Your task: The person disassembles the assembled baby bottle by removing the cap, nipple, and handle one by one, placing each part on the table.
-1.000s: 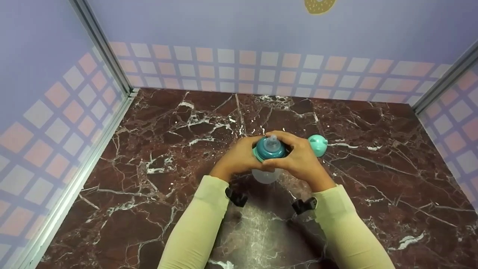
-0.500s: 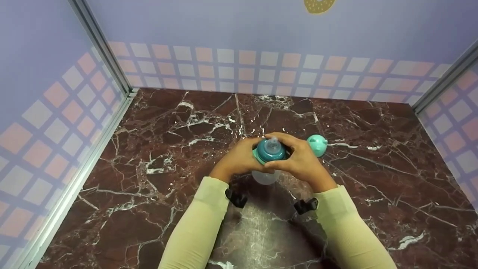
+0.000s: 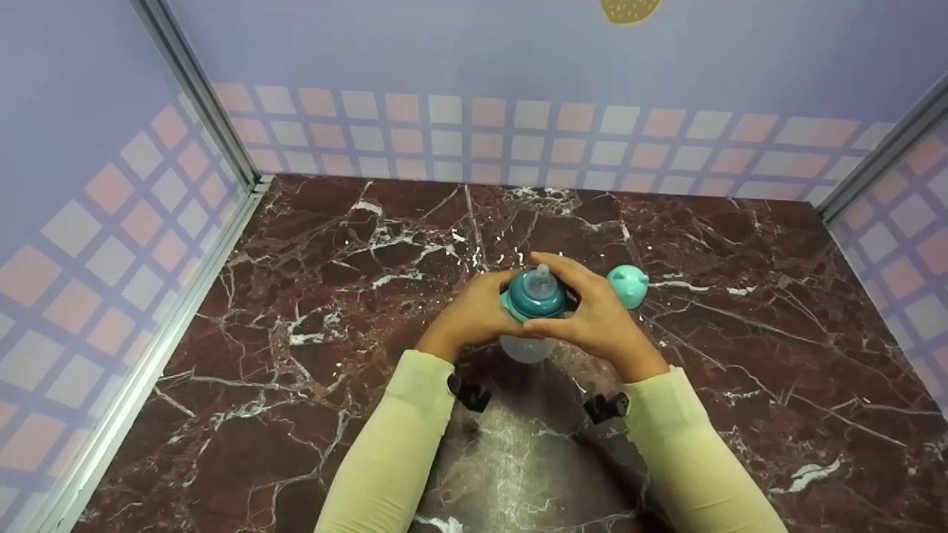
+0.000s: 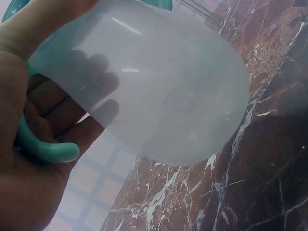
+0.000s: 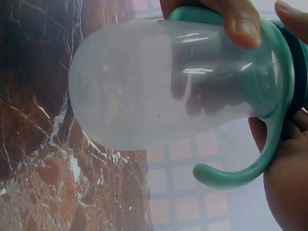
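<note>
I am gripping a baby bottle (image 4: 159, 86) with both hands, holding it roughly upright over the near-middle part of the worktop (image 3: 333, 414), its clear nipple (image 3: 541, 277) pointing up. My left hand (image 3: 474, 314) is wrapping round the translucent body just under the teal collar (image 3: 537, 303), and its fingers are showing through the wall of the bottle in the left wrist view. My right hand (image 3: 603, 318) is curling round the collar, thumb on the near side, fingers on the far side; I cannot tell how firmly each fingertip is touching. A curved green handle (image 4: 48, 150) is lying against the left palm. On the right wrist view I am seeing a handle hooking out from the green band (image 5: 284, 67), though I cannot tell whether it is the same one. Nor can I tell whether the rounded base is touching the dark red, white-veined marble.

Just beside the right hand, on its right, a turquoise dome (image 3: 628, 287) with small ear-like bumps is resting on the worktop. Behind everything, a lilac wall (image 3: 474, 44) with pink and white squares is rising.
</note>
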Available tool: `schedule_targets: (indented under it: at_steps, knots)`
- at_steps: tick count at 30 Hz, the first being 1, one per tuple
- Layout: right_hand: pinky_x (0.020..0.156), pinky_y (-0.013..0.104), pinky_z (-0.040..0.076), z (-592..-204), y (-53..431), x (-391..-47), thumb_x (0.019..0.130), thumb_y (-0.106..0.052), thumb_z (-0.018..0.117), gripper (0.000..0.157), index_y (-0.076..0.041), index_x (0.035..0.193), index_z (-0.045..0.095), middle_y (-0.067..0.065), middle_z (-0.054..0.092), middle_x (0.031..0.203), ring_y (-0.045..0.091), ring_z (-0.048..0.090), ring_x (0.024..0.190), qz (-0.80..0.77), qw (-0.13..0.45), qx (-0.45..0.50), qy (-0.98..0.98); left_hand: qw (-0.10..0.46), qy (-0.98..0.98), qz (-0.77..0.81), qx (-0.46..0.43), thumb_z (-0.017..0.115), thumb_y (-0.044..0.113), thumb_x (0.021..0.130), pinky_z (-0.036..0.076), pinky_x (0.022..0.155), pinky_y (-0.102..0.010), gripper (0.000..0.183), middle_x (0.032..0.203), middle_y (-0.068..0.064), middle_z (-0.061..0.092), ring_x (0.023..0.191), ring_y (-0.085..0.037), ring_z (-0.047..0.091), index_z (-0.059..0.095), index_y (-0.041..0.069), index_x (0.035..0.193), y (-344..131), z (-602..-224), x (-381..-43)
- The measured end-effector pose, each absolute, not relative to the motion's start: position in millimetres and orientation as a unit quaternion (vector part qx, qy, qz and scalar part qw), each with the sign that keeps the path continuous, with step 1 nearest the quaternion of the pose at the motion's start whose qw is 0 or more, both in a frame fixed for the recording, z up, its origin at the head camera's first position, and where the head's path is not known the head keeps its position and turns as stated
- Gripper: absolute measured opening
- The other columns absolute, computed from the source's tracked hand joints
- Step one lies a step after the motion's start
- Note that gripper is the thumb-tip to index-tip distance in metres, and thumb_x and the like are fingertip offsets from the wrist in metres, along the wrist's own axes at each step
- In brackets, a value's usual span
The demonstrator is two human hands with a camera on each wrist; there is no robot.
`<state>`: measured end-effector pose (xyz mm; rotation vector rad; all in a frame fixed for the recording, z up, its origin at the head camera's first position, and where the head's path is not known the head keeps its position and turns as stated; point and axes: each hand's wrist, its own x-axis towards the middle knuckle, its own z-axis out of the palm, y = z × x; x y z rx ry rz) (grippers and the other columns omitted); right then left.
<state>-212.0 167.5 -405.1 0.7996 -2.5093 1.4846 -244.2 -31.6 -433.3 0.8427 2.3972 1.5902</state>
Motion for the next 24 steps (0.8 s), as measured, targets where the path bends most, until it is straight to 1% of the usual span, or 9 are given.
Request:
schedule_targets:
  at_steps: [3,8,10,11,16,21,24]
  knots:
    - [0.110,0.034,0.041,-405.5,166.3,-210.8,0.066,-0.034,0.089,0.083,-0.020,0.139,0.053,0.001,0.052,0.142,0.017,0.051,0.129,0.484,0.088,0.258,-0.832,0.065,0.797,0.532,0.277,0.090,0.035,0.064,0.049,0.097,-0.030,0.067,0.114,0.008,0.069,0.104,-0.008,0.064,0.064,0.023,0.124,-31.4,-432.8,-243.8]
    - [0.102,0.039,0.049,-406.9,163.6,-209.6,0.067,-0.032,0.088,0.076,-0.013,0.134,0.057,0.003,0.059,0.132,0.020,0.058,0.119,0.480,0.140,0.241,-0.832,0.061,0.808,0.522,0.265,0.090,0.037,0.064,0.051,0.093,-0.031,0.065,0.111,0.010,0.068,0.101,-0.007,0.064,0.064,0.025,0.122,-31.1,-431.7,-242.8]
    - [0.099,0.041,0.050,-407.4,163.0,-209.2,0.068,-0.031,0.088,0.074,-0.011,0.132,0.058,0.004,0.060,0.129,0.021,0.060,0.116,0.478,0.154,0.236,-0.832,0.058,0.813,0.517,0.261,0.090,0.037,0.064,0.051,0.092,-0.032,0.064,0.110,0.010,0.068,0.100,-0.008,0.064,0.064,0.025,0.121,-30.4,-431.3,-242.5]
    - [0.099,0.040,0.051,-407.6,162.7,-208.9,0.068,-0.032,0.088,0.073,-0.010,0.131,0.059,0.004,0.060,0.128,0.021,0.060,0.115,0.476,0.160,0.233,-0.833,0.055,0.816,0.514,0.258,0.090,0.037,0.064,0.052,0.091,-0.032,0.063,0.109,0.009,0.068,0.099,-0.008,0.064,0.065,0.025,0.120,-30.0,-431.2,-242.4]
    - [0.095,0.034,0.051,-407.2,161.0,-207.8,0.068,-0.036,0.087,0.069,-0.009,0.126,0.062,0.004,0.061,0.123,0.016,0.059,0.110,0.460,0.183,0.217,-0.842,0.045,0.829,0.500,0.244,0.090,0.038,0.065,0.052,0.089,-0.033,0.061,0.107,0.010,0.068,0.097,-0.008,0.064,0.065,0.024,0.119,-28.2,-430.2,-240.9]
    - [0.090,0.032,0.052,-406.6,159.5,-207.2,0.066,-0.038,0.088,0.067,-0.008,0.121,0.064,0.005,0.062,0.119,0.016,0.060,0.104,0.446,0.195,0.204,-0.849,0.042,0.835,0.494,0.237,0.088,0.045,0.064,0.053,0.088,-0.032,0.063,0.108,0.011,0.068,0.097,-0.007,0.064,0.065,0.026,0.120,-26.6,-429.5,-239.4]
    - [0.090,0.032,0.052,-406.3,159.2,-206.7,0.065,-0.038,0.089,0.067,-0.006,0.119,0.065,0.005,0.062,0.118,0.015,0.060,0.105,0.444,0.195,0.199,-0.852,0.042,0.834,0.497,0.237,0.088,0.043,0.065,0.053,0.088,-0.032,0.062,0.107,0.011,0.069,0.096,-0.006,0.064,0.065,0.026,0.119,-25.7,-429.0,-238.7]
